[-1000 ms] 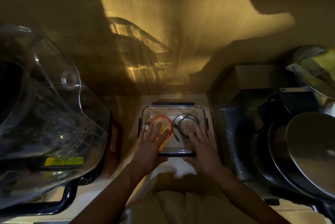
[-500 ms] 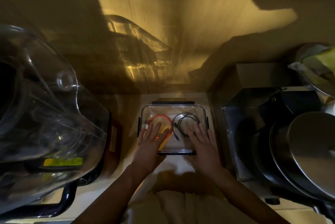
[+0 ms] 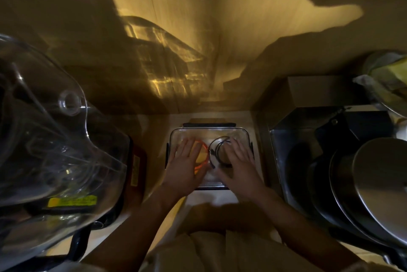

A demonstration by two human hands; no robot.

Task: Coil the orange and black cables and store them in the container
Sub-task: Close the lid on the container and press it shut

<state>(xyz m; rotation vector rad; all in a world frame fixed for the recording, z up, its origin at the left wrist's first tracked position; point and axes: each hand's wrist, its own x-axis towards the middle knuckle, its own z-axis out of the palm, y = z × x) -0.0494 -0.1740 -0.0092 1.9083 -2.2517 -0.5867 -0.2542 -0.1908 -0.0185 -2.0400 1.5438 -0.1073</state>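
- Clear plastic walls of the container (image 3: 174, 137) let us see both coils lying flat inside, side by side: the orange cable (image 3: 203, 154) in the left half, the black cable (image 3: 214, 150) in the right half, their loops just beside each other near the middle.
- Our left hand (image 3: 184, 161) lies directly over the orange coil, fingers straight and spread, pointing away from us toward the far wall; our right hand (image 3: 239, 161) lies the same way over the black coil, gripping nothing.
- Whether the palms press on a transparent lid or straight on the coils we cannot tell; dark clips show at the rim.
- Each coil sits under its nearer hand, so we judge the next move is a downward press, with the container's long axis running left to right between the wrists.
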